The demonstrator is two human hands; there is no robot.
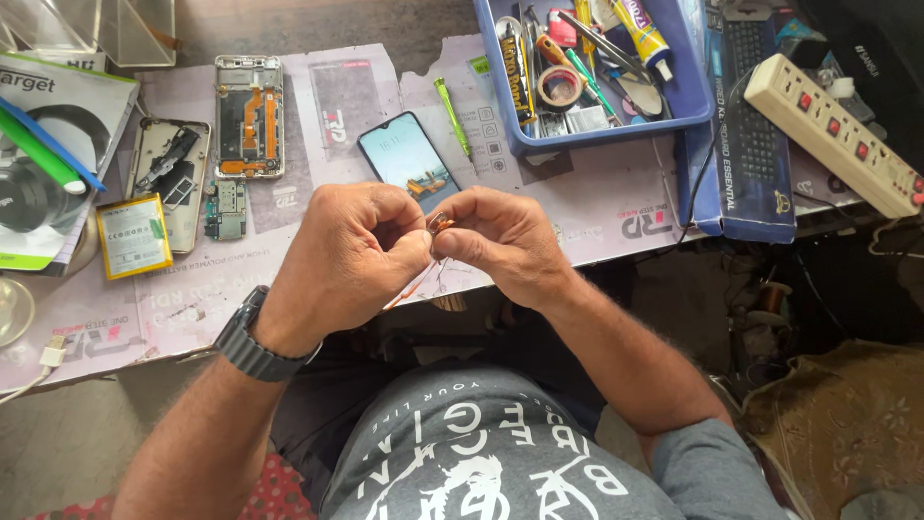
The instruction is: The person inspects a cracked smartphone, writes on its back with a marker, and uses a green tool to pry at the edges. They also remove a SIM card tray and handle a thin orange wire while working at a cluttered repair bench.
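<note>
1. My left hand (351,252) and my right hand (500,246) were close together, just above the near edge of the table (616,207).
2. Both hands pinched one small orange part (440,223). My fingers were closed tight on it, left fingers on one side and right fingers on the other.
3. The part was so small that most of it was hidden by my fingertips. A thin orange strip (409,289) hung down under my left hand.
4. I wore a dark watch (252,339) on my left wrist.
5. Just past my hands lay a phone (408,159) with its screen lit up. It was flat on the table and touched neither hand.
6. A green screwdriver (451,116) lay just to the right of the phone.
7. To the left lay a yellow battery (133,236), and beside it an open phone back (171,183) and a small green board (225,209).
8. Farther up on the left was a phone frame (249,116) with orange strips inside it.
9. At the far side sat a blue tray (688,96) full of tools, tape and glue tubes.
10. On the far right lay a white power strip (835,133) with red switches, next to a long blue keyboard box (746,164).
</note>
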